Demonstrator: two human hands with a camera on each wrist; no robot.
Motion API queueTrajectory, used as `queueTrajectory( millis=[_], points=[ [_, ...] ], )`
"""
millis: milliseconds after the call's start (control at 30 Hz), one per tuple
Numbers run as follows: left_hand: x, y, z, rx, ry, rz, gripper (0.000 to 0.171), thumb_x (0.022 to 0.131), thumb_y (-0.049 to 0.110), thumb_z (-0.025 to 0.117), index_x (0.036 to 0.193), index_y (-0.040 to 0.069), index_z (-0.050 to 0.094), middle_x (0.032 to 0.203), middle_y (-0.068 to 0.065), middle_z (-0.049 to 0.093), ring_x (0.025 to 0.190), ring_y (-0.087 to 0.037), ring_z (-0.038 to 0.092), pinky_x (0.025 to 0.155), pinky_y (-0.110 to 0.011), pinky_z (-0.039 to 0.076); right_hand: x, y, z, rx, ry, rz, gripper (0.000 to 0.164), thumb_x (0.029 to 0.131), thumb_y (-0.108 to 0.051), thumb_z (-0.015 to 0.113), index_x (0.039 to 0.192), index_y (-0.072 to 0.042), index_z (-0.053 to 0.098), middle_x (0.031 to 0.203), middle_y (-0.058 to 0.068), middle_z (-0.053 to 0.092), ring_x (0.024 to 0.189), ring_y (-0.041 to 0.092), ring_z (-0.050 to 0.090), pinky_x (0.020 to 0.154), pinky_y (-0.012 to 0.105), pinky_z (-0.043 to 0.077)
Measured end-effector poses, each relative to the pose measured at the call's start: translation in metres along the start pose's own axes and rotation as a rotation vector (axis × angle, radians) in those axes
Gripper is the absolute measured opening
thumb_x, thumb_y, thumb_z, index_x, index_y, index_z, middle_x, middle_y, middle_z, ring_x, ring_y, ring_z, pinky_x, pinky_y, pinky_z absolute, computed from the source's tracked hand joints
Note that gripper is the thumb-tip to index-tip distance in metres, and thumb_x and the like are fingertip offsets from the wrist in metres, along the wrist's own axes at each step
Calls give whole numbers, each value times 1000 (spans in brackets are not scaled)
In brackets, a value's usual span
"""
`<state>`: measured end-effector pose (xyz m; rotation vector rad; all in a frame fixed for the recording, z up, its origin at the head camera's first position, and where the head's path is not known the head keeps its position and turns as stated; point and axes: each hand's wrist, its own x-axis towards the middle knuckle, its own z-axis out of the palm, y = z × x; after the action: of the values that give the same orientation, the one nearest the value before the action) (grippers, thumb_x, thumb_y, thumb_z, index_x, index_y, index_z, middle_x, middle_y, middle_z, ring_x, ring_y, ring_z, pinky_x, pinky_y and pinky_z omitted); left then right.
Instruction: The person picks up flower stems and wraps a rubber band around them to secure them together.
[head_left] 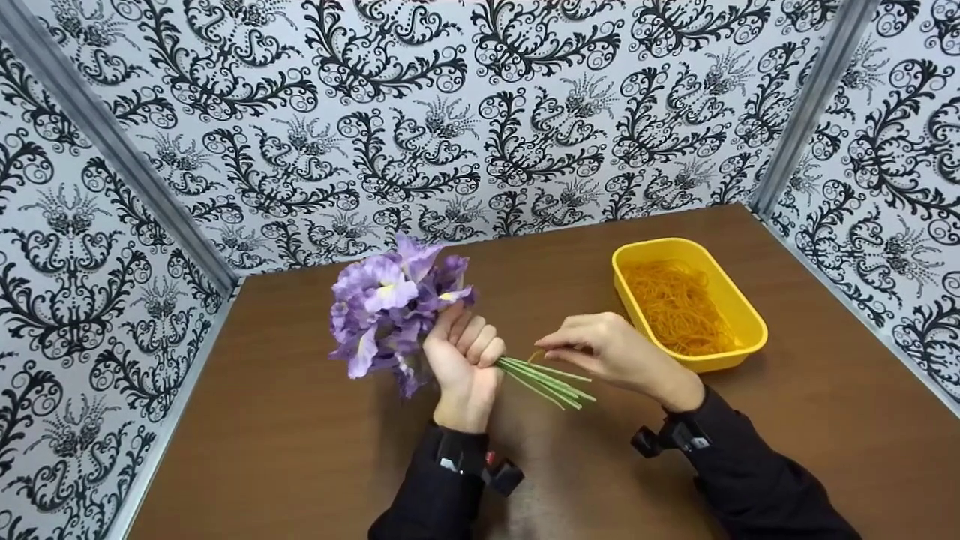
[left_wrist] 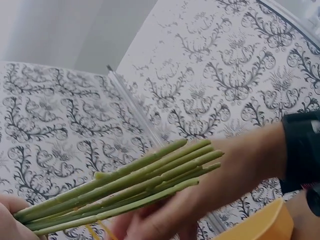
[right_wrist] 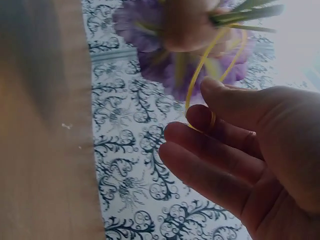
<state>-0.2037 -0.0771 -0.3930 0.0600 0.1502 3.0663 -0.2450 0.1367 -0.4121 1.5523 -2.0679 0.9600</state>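
A bunch of purple artificial irises (head_left: 390, 292) is held in my left hand (head_left: 465, 360), whose fingers wrap round the green stems (head_left: 551, 381) just below the blooms. The cut stem ends point right, fanned out a little. My right hand (head_left: 619, 352) pinches a yellow rubber band (right_wrist: 192, 82) between thumb and forefinger. In the right wrist view the band is a stretched loop running from the right fingertips up to the stems near the left fist. The left wrist view shows the stems (left_wrist: 120, 190) close up, with the right hand behind them.
To the right on the brown table (head_left: 300, 435) stands a yellow plastic tub (head_left: 739, 315) holding a heap of rubber bands (head_left: 675, 307). Patterned black-and-white panels (head_left: 420, 135) enclose the table at the back and both sides.
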Motion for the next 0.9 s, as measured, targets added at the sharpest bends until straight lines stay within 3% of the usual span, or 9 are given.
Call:
queueTrajectory(
  millis=[200, 267, 367, 500, 567, 633, 700, 900],
  points=[
    [-2, 5, 4, -24, -5, 6, 48, 104, 15, 34, 56, 20, 26, 50, 11, 16, 43, -3, 11, 39, -17, 10, -1, -2, 19, 20, -55, -25, 25, 90, 4, 70, 109, -11, 77, 85, -3, 67, 70, 8, 59, 61, 20, 48],
    [-1, 5, 3, -39, -4, 16, 48, 104, 15, 33, 56, 20, 25, 50, 11, 15, 43, -3, 10, 39, -17, 10, 0, -6, 27, 59, -67, -12, 21, 90, 4, 68, 102, -11, 76, 79, -4, 61, 66, 8, 55, 58, 18, 46],
    [0, 8, 2, -63, -8, 48, 48, 104, 15, 32, 57, 20, 24, 50, 11, 15, 43, -3, 9, 40, -17, 9, 1, -13, 42, 144, -72, -6, 14, 91, 2, 70, 100, -9, 73, 81, -2, 66, 68, 9, 62, 62, 15, 50],
    [2, 13, 1, -76, 20, 120, 48, 103, 14, 34, 57, 19, 25, 50, 10, 15, 44, -3, 9, 40, -17, 9, 0, -23, 59, 15, -99, -90, 10, 92, -9, 74, 102, -10, 72, 89, -2, 71, 77, 10, 67, 71, 19, 55],
    [2, 16, 0, -78, 37, 158, 47, 102, 13, 35, 56, 18, 28, 50, 10, 15, 44, -3, 10, 40, -17, 9, 0, -32, 63, -72, -137, -119, 4, 93, -11, 74, 96, -12, 71, 86, -3, 67, 75, 8, 63, 70, 20, 53],
    [3, 19, 0, -78, 44, 191, 47, 102, 12, 36, 55, 17, 29, 50, 9, 16, 44, -3, 10, 41, -17, 9, 1, -45, 62, -143, -178, -120, 3, 95, -14, 72, 93, -14, 69, 83, -5, 63, 73, 6, 59, 66, 21, 51],
    [3, 21, 0, -74, 37, 212, 47, 101, 12, 36, 55, 17, 30, 50, 9, 16, 44, -3, 10, 41, -17, 9, 4, -58, 56, -143, -209, -104, 4, 96, -14, 70, 92, -14, 69, 81, -6, 60, 69, 4, 57, 62, 19, 49],
    [1, 19, 3, 3, -3, 235, 46, 101, 11, 32, 55, 17, 29, 51, 9, 14, 44, -3, 10, 41, -17, 8, 10, -79, 28, -200, -151, -132, 4, 99, -17, 67, 96, -15, 69, 80, -7, 57, 64, 4, 53, 55, 19, 47]
  ],
)
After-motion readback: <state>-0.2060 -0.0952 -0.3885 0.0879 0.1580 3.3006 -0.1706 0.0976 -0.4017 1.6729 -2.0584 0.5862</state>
